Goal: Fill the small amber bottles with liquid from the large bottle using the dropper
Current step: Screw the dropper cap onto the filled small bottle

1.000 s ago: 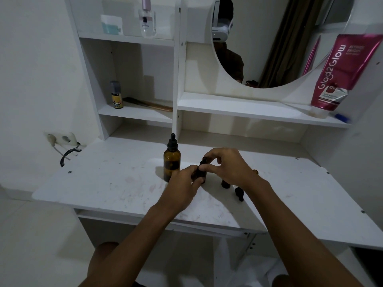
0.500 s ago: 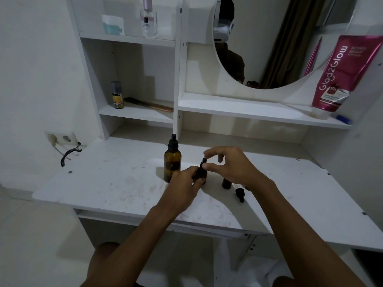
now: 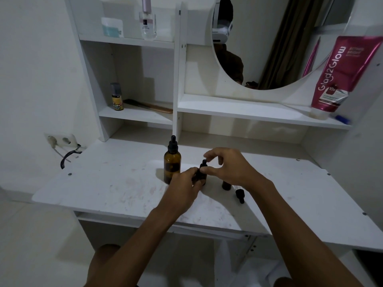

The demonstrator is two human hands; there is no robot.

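Observation:
The large amber bottle [image 3: 172, 165] with its black dropper cap stands upright on the white desk [image 3: 107, 189]. Just to its right, my left hand [image 3: 184, 185] grips a small amber bottle [image 3: 202, 175] around its body. My right hand [image 3: 230, 166] pinches the black dropper cap [image 3: 204, 163] on top of that small bottle with thumb and forefinger. A second small amber bottle [image 3: 226, 185] stands uncapped under my right wrist, partly hidden. Its loose black dropper cap [image 3: 240, 196] lies on the desk beside it.
A shelf unit with a round mirror [image 3: 269, 42] rises behind the desk. A pink tube [image 3: 339, 75] leans at the right, a small yellow bottle [image 3: 117, 97] and a comb [image 3: 149, 106] sit on the left shelf. A wall socket with a black cable [image 3: 68, 156] is at the left.
My right hand's fingers have shifted on the small bottle's dropper cap and opened out slightly, as if turning it. My left hand keeps holding the bottle in place.

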